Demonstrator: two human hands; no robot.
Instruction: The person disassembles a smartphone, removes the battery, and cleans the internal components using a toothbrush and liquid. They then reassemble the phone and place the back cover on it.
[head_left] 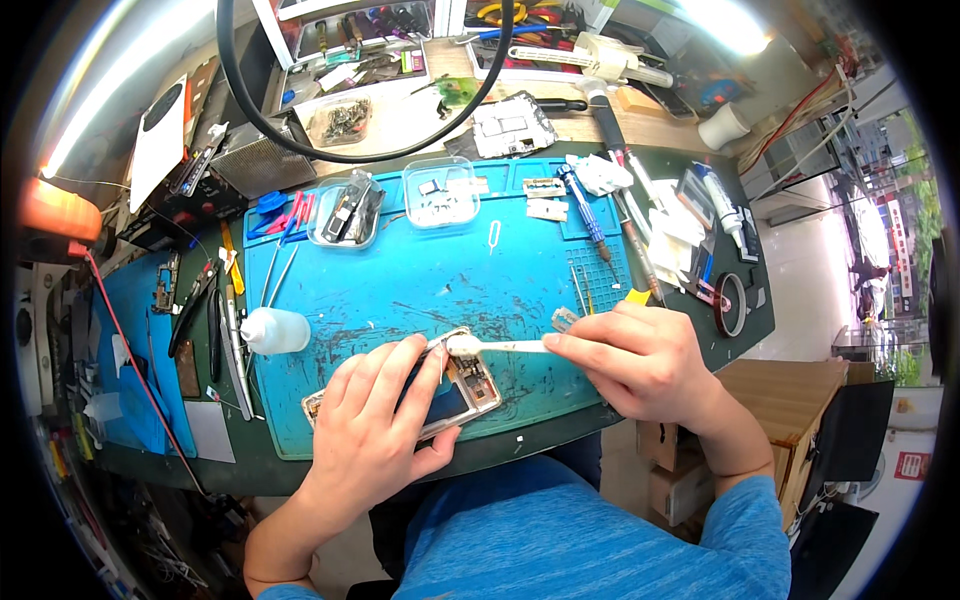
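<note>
An opened phone [462,392], back cover off with its insides showing, lies on the blue work mat [440,285] near the front edge. My left hand [375,430] presses flat on it and grips its lower side. My right hand [640,360] pinches a white swab-like stick [500,346] whose fluffy tip touches the phone's upper corner.
A small white squeeze bottle [272,331] lies left of the phone. Two clear trays [345,210] with small parts sit at the mat's back edge. A blue screwdriver [585,212], tweezers [578,288], a tape roll [732,303] and several tools crowd the right side; more tools lie left.
</note>
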